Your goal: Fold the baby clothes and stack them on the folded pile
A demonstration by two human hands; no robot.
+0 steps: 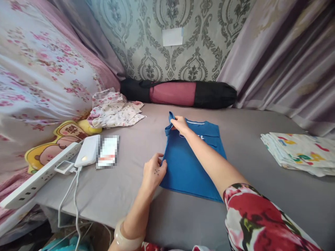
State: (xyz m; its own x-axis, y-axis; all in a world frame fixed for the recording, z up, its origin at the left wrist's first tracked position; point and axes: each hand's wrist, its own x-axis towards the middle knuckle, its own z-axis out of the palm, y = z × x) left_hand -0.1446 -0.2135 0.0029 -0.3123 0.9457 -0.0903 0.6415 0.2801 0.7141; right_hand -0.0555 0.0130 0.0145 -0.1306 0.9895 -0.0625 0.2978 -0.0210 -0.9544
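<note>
A blue shirt (188, 164) lies flat and partly folded on the grey bed sheet (251, 181). My left hand (154, 170) pinches the shirt's left edge near its middle. My right hand (179, 124) reaches across and grips the upper left corner of the shirt by the shoulder, lifting a small flap of fabric. White lettering near the collar is partly hidden by my right wrist.
A folded white patterned cloth (300, 151) sits at the right. A crumpled floral garment (115, 109) lies at the back left. A rolled pink mat in a black bag (180, 92) rests against the wall. A power strip (39, 174), a white power bank (87, 150) and cables occupy the left edge.
</note>
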